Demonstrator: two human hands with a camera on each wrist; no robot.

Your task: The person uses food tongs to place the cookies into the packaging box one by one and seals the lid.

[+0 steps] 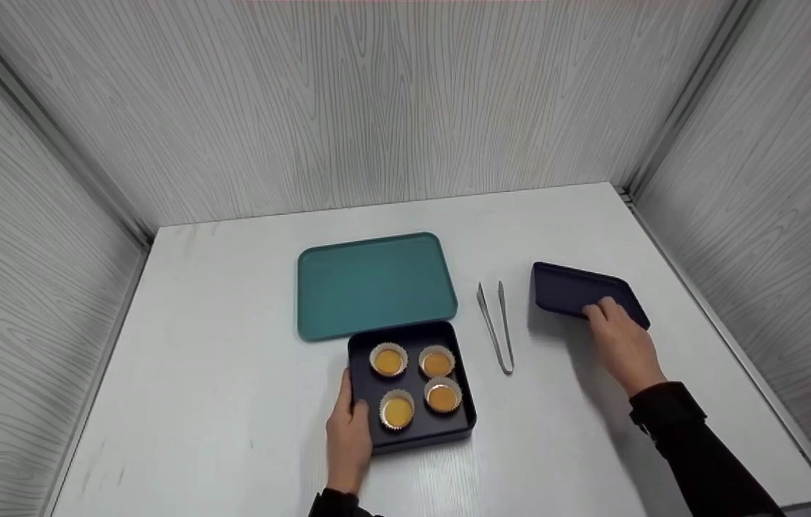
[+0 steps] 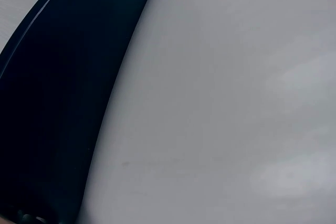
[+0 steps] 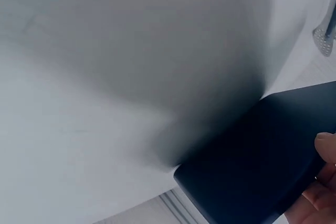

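A dark navy square box (image 1: 412, 438) stands on the table, holding several paper cups with yellow-orange filling, such as this egg tart (image 1: 396, 411). My left hand (image 1: 348, 438) grips its left wall, the thumb at the rim. That box's wall (image 2: 63, 98) fills the left of the left wrist view. Over to the right, my right hand (image 1: 621, 345) pinches the near edge of a shallow dark lid (image 1: 567, 287), tilted with its near side raised. In the right wrist view, the thumb (image 3: 326, 148) presses one face of the lid (image 3: 252, 161), fingers behind.
A flat teal tray (image 1: 376, 287) lies just behind the box. Metal tongs (image 1: 498, 330) rest between the box and the lid, tips pointing away. The white table (image 1: 218, 345) is bounded by pale wood-grain panels at the back and both sides.
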